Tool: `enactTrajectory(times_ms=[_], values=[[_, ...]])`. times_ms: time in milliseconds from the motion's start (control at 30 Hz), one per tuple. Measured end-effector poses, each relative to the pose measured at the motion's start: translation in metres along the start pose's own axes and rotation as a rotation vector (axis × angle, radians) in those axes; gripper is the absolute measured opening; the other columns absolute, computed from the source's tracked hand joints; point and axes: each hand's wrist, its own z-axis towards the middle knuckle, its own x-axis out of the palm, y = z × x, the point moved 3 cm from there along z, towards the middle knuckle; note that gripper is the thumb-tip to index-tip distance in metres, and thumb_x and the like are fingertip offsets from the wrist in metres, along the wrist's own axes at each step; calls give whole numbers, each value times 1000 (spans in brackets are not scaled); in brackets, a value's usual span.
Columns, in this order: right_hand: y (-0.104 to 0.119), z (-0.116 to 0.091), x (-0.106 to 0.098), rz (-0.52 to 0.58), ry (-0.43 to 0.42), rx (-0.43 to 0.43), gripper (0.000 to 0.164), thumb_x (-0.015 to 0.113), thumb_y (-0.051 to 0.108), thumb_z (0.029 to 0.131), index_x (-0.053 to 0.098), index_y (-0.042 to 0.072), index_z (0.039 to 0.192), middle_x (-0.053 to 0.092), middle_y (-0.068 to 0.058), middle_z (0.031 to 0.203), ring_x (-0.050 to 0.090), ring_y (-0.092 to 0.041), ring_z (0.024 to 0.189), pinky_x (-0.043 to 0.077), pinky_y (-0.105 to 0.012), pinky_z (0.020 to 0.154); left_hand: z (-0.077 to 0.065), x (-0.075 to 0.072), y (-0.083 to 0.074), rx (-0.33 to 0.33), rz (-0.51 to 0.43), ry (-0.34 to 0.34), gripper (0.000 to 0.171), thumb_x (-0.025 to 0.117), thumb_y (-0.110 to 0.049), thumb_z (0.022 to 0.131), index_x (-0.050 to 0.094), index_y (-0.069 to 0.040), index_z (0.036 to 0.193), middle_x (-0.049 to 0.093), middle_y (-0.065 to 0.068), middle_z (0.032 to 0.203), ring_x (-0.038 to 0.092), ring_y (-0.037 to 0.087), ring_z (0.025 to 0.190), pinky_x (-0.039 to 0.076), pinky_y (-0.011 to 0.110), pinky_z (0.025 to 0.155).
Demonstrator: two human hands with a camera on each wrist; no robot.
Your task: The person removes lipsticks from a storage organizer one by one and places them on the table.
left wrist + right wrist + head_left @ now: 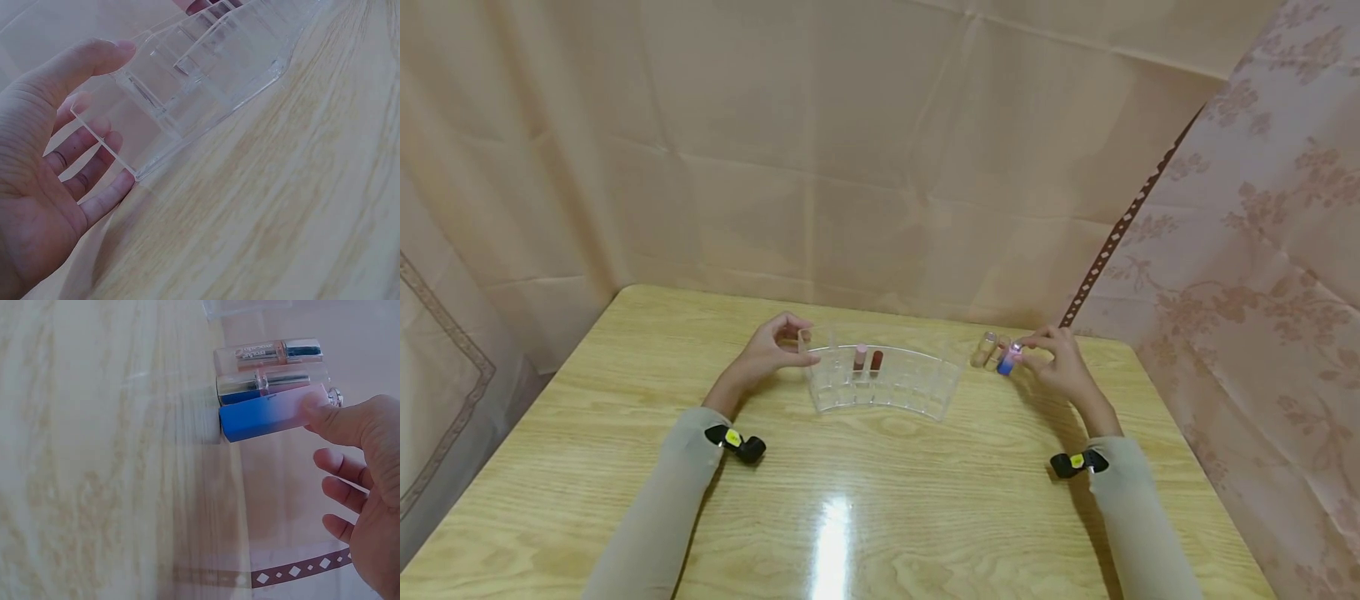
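A clear, curved lipstick organizer point(887, 402) with several compartments stands on the table. My left hand point(769, 348) grips its left end; in the left wrist view the thumb point(94, 59) lies at the upper edge and the fingers reach behind the clear wall. Two tubes stand inside: a pink-capped lipstick point(860, 357) and a dark red one point(876, 362). To the right, my right hand point(1062, 364) pinches the top of a blue-and-pink lipstick point(259, 417) between thumb and forefinger, its blue end down at the table. Beside it stand two clear-cased lipsticks point(256, 356), close together.
The wooden table point(925, 500) has its back edge just behind the organizer and lipsticks. A beige curtain point(850, 167) hangs behind, and a floral cloth point(1262, 250) hangs along the right side. Each wrist wears a small black camera point(748, 448).
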Motion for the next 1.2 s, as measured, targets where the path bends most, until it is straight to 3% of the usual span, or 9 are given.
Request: enactTrajectory(times_ms=[233,500,767,1200], values=[[3,-2,2,-23,-28,-79,22,84,-6,76,75,-6,96,62,-19,90,47,-32,92,32,-41,84,1,0,0,-3,-3,0,60,85,-3,80,53,7,130,58,16,116,60,30,107,51,25,88],[3,-4,5,-21,-23,-72,19,80,-8,81,73,-6,98,62,-17,92,50,-36,99,34,-46,87,1,1,1,-2,-11,-1,60,85,-3,80,53,7,130,57,16,116,60,29,105,51,26,89],[1,-6,5,-27,-14,-47,21,81,-5,81,74,-6,101,63,-19,94,45,-29,92,33,-39,82,0,1,1,-13,-9,-1,60,85,-4,80,54,7,130,58,16,115,60,30,105,51,25,88],[4,-10,3,-254,-12,-131,24,82,7,84,74,-1,106,64,-18,90,49,-31,86,36,-44,75,1,0,1,-4,3,-4,59,85,-3,80,54,7,130,58,19,116,60,29,105,51,25,88]])
